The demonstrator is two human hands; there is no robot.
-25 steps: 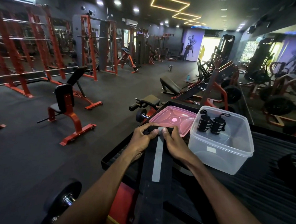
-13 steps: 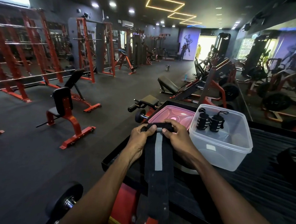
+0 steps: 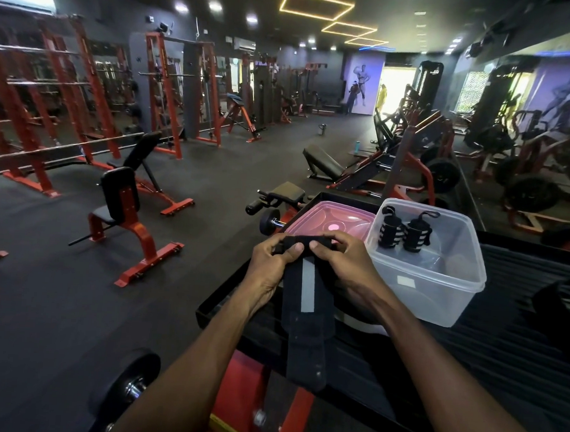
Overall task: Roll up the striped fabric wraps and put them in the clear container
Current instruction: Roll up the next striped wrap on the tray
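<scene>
The work surface is a black ribbed platform (image 3: pixel 468 351) with a raised rim, mounted on a red frame, in a dim gym with dark rubber flooring, red racks along the left wall and rectangular ceiling light strips.

One clear container (image 3: pixel 438 290) stands on the platform, right of the hands. Inside it, two rolled wraps (image 3: pixel 403 233) stand upright, side by side and touching. One pink lid (image 3: pixel 329 220) lies flat just left of the container.

One striped wrap (image 3: pixel 305 299), black with a grey centre stripe, is held above the platform's near edge. The left hand (image 3: pixel 271 264) and right hand (image 3: pixel 343 265) both pinch its rolled top end, thumbs nearly meeting. The unrolled tail hangs down toward the person.
</scene>
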